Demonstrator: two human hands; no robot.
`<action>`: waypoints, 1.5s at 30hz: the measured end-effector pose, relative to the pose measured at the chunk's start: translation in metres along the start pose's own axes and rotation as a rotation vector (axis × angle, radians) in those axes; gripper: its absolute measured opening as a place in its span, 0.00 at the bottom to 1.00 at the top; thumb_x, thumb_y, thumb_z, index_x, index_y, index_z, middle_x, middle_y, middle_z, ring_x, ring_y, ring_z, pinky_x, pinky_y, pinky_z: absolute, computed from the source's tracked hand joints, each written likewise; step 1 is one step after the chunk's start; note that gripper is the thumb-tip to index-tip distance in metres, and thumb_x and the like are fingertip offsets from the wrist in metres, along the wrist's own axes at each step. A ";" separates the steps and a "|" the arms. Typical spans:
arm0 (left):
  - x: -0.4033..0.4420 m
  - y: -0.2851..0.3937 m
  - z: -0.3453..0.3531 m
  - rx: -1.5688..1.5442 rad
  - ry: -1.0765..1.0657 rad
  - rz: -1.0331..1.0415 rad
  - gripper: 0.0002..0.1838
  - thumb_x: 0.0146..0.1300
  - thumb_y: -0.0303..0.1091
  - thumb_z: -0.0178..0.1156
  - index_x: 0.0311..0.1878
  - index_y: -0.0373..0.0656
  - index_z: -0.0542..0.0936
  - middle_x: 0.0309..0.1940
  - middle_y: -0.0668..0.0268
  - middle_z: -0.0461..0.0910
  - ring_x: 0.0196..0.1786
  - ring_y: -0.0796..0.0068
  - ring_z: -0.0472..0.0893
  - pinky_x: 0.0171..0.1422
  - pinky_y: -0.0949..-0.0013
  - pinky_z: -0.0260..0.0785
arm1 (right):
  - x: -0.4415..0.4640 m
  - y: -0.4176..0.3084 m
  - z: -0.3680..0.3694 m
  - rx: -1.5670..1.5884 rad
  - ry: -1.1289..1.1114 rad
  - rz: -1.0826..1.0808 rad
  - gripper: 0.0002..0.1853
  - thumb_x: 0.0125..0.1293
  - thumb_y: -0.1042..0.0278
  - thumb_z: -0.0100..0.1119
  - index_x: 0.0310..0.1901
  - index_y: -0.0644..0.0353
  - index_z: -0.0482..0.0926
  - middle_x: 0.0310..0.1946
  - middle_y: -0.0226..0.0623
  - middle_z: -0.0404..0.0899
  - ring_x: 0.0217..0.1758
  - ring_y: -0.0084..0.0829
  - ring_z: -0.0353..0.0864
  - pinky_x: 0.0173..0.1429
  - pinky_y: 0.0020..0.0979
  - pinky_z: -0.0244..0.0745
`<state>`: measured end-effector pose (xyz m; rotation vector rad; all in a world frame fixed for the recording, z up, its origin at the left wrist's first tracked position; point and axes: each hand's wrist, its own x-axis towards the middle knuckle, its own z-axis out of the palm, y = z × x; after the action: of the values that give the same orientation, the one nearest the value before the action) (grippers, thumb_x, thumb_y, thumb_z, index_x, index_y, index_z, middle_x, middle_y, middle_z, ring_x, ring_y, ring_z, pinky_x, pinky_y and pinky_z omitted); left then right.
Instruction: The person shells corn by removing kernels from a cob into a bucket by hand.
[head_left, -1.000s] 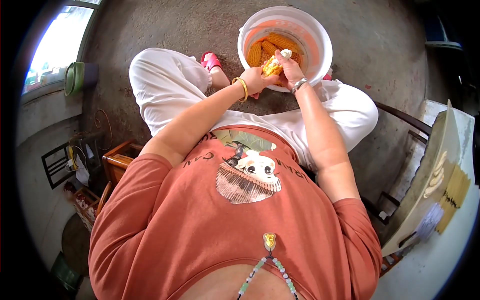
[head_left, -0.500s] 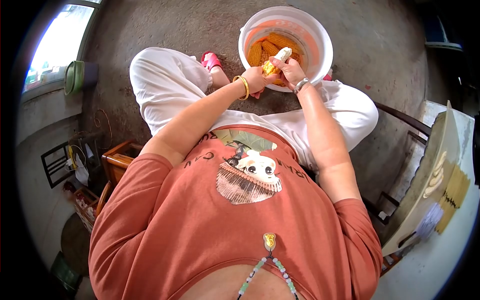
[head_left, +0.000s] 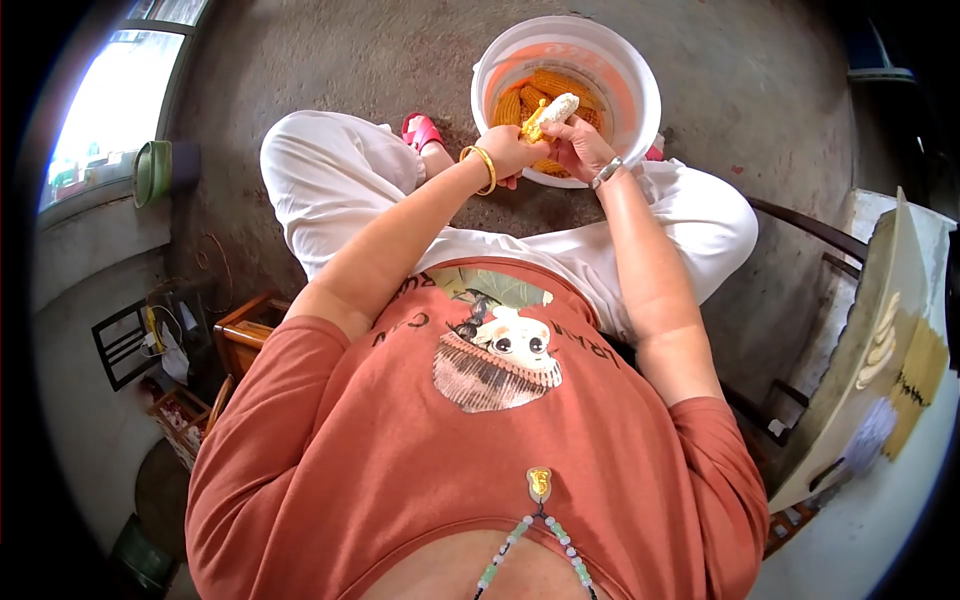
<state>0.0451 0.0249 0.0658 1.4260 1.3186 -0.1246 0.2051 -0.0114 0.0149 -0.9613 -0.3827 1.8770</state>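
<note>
A partly shelled ear of corn point(head_left: 533, 122) is held over the near side of a white bucket point(head_left: 645, 75). One end of the ear is bare and white, the other still bears yellow kernels. My left hand point(head_left: 512, 150), with a gold bangle at the wrist, is closed around the kernel end. Closed on the ear from the other side is my right hand point(head_left: 582, 148), a metal band at its wrist. Its thumb lies along the cob. Inside the bucket are several yellow ears point(head_left: 560, 84) and loose kernels, partly hidden by the hands.
The bucket stands on a grey concrete floor point(head_left: 330, 60) between my knees. To the left are a wooden piece of furniture point(head_left: 245, 335) and a green container point(head_left: 152, 173) by the window. A board-like panel point(head_left: 850, 350) leans at the right, near dark chair parts.
The ear and both hands have shifted slightly left in view, and the ear lies a little flatter. Both hands keep hold of it. The whole view has tilted slightly.
</note>
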 end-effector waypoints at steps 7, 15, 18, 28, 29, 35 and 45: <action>0.002 -0.003 0.000 0.007 -0.031 -0.026 0.22 0.58 0.49 0.58 0.27 0.35 0.74 0.15 0.65 0.75 0.13 0.75 0.76 0.15 0.74 0.68 | 0.002 0.002 0.000 -0.022 -0.004 0.029 0.19 0.61 0.72 0.60 0.52 0.62 0.67 0.43 0.37 0.76 0.43 0.28 0.79 0.46 0.27 0.78; 0.004 0.000 0.002 0.216 -0.047 0.001 0.28 0.58 0.57 0.57 0.29 0.33 0.76 0.18 0.62 0.78 0.16 0.71 0.79 0.22 0.70 0.71 | 0.011 0.014 -0.003 -0.110 0.109 -0.080 0.15 0.61 0.71 0.61 0.47 0.64 0.71 0.39 0.34 0.78 0.38 0.26 0.80 0.38 0.25 0.80; 0.001 0.003 0.001 0.250 -0.031 0.009 0.30 0.57 0.59 0.56 0.29 0.33 0.77 0.19 0.62 0.79 0.17 0.71 0.79 0.22 0.70 0.71 | 0.010 0.014 -0.001 -0.110 0.123 -0.108 0.15 0.61 0.70 0.62 0.47 0.63 0.71 0.39 0.34 0.78 0.37 0.25 0.80 0.37 0.25 0.80; 0.002 -0.001 0.003 0.222 0.004 0.042 0.28 0.57 0.57 0.56 0.29 0.34 0.76 0.17 0.61 0.78 0.17 0.71 0.79 0.21 0.70 0.72 | 0.004 0.005 -0.001 0.071 0.008 0.010 0.20 0.61 0.69 0.62 0.52 0.59 0.67 0.43 0.33 0.75 0.45 0.25 0.77 0.45 0.26 0.77; 0.005 -0.003 0.001 0.189 -0.017 0.041 0.27 0.57 0.56 0.56 0.28 0.34 0.76 0.17 0.61 0.78 0.16 0.72 0.79 0.20 0.71 0.71 | 0.004 0.004 -0.006 0.071 -0.043 0.019 0.20 0.60 0.70 0.62 0.53 0.59 0.66 0.44 0.33 0.75 0.46 0.26 0.77 0.47 0.27 0.77; 0.008 -0.012 -0.006 0.131 -0.096 0.099 0.26 0.59 0.53 0.56 0.26 0.32 0.74 0.13 0.61 0.77 0.13 0.71 0.77 0.16 0.70 0.69 | 0.002 0.005 -0.008 0.016 -0.031 0.023 0.22 0.59 0.76 0.61 0.54 0.62 0.66 0.45 0.36 0.75 0.46 0.29 0.78 0.48 0.30 0.79; 0.005 -0.004 -0.001 0.461 -0.045 0.130 0.30 0.60 0.58 0.54 0.29 0.31 0.77 0.17 0.58 0.79 0.17 0.70 0.80 0.24 0.69 0.73 | 0.006 0.014 -0.008 -0.111 0.094 -0.031 0.20 0.59 0.74 0.63 0.52 0.62 0.69 0.43 0.36 0.77 0.45 0.28 0.79 0.42 0.28 0.81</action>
<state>0.0434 0.0276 0.0602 1.8805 1.2016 -0.3921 0.2011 -0.0141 -0.0019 -1.1076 -0.4463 1.7903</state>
